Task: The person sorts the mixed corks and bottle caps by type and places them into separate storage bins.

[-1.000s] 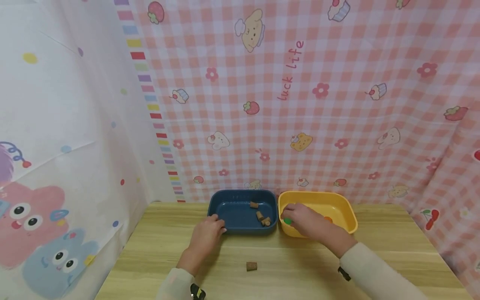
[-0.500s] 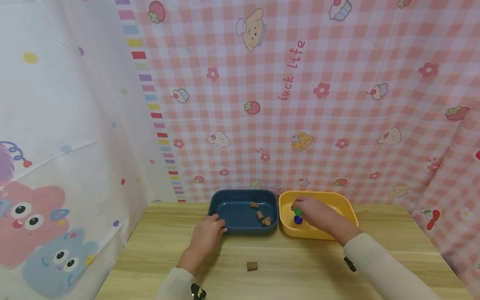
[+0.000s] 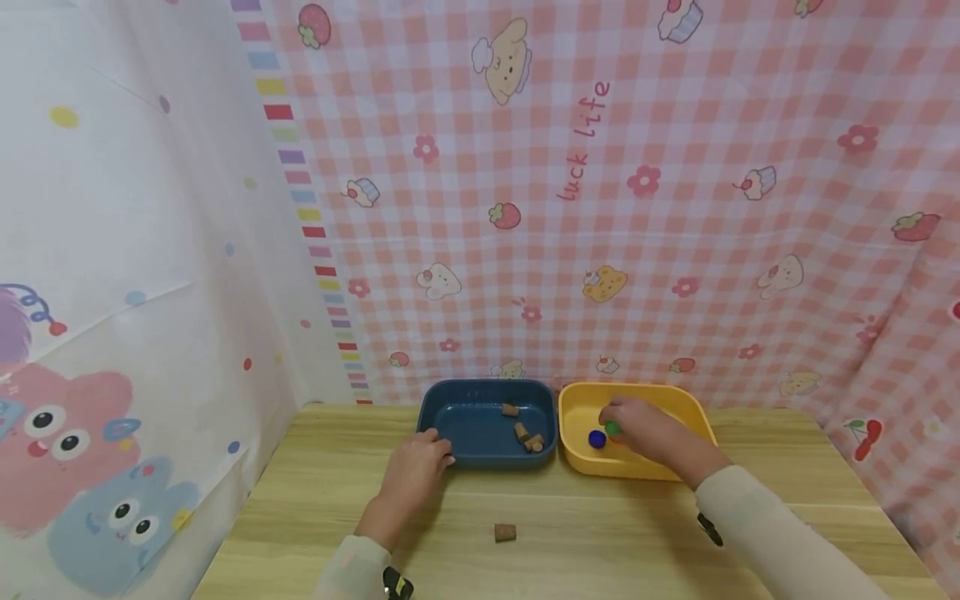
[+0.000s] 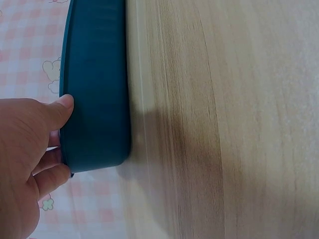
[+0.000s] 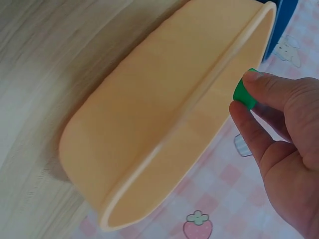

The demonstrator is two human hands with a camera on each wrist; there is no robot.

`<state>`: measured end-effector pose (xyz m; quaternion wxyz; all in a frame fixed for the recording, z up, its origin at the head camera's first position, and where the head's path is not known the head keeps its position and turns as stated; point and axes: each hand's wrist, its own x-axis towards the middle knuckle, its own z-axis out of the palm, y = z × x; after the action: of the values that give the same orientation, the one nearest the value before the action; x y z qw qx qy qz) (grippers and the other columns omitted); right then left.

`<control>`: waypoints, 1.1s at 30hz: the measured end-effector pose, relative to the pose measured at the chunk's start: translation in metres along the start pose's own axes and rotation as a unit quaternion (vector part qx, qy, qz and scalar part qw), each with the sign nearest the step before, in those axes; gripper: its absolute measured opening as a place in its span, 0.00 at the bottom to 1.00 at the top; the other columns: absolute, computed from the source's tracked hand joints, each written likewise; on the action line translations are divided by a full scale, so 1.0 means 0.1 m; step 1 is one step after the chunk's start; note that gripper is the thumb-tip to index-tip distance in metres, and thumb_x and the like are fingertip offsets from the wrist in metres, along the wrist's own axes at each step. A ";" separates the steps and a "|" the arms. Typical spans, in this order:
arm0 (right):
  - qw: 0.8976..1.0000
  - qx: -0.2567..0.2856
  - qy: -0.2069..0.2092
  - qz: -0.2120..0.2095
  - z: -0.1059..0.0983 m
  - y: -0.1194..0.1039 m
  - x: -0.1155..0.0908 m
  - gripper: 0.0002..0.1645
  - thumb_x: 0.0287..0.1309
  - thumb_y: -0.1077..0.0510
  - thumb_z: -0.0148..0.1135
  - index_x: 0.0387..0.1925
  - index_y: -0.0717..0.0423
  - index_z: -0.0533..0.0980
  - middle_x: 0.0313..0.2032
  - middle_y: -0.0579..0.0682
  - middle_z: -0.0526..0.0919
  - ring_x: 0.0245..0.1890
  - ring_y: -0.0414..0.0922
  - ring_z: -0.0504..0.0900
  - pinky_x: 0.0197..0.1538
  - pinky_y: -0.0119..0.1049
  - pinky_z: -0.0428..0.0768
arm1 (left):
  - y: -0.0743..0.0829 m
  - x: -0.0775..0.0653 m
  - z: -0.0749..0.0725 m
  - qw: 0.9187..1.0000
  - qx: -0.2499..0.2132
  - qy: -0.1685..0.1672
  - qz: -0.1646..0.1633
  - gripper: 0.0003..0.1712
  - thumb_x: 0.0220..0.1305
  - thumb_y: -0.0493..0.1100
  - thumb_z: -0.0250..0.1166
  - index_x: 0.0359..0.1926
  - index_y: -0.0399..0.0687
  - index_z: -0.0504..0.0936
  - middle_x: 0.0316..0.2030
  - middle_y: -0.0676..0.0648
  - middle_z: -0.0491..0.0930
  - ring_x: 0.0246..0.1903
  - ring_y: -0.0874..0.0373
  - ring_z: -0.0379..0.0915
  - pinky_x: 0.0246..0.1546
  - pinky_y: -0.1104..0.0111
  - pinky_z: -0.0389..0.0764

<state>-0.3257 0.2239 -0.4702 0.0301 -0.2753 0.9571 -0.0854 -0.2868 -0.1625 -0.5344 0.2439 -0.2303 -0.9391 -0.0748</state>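
Note:
My right hand [image 3: 643, 429] is over the yellow basin [image 3: 701, 429], pinching a small green bottle cap [image 5: 244, 94] between thumb and fingertips. In the right wrist view the cap is at the level of the basin's rim. A blue bottle cap [image 3: 597, 439] lies on the basin floor, just left of the green one. At the near left corner of the dark blue basin [image 3: 472, 429], my left hand [image 3: 414, 467] grips the rim, thumb outside and fingers over the edge. Several brown corks [image 3: 521, 432] lie in the right part of that basin.
One more cork [image 3: 505, 532] lies on the wooden table [image 3: 600, 533] in front of the basins. The two basins stand side by side against a pink checked cloth [image 3: 480, 250]. A white printed cloth [image 3: 150, 250] hangs at the left.
My right hand has moved right inside the yellow basin with the green cap, leaving the blue cap in full view. An orange piece seen earlier is now hidden. The left hand stays put.

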 end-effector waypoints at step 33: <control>0.999 0.028 -0.013 0.023 -0.01 0.14 -0.08 0.14 0.59 0.64 0.73 0.47 0.59 0.83 0.43 0.54 0.85 0.38 0.45 0.81 0.49 0.43 0.85 | 0.00 0.00 0.02 1.000 -0.004 0.002 -0.004 0.10 0.57 0.43 0.78 0.27 0.50 0.84 0.23 0.52 0.69 0.23 0.55 0.74 0.24 0.64 0.77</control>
<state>-0.3268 0.2400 -0.4718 0.0519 -0.2534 0.9599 -0.1079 -0.2871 -0.1618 -0.5359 0.2450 -0.2276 -0.9391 -0.0799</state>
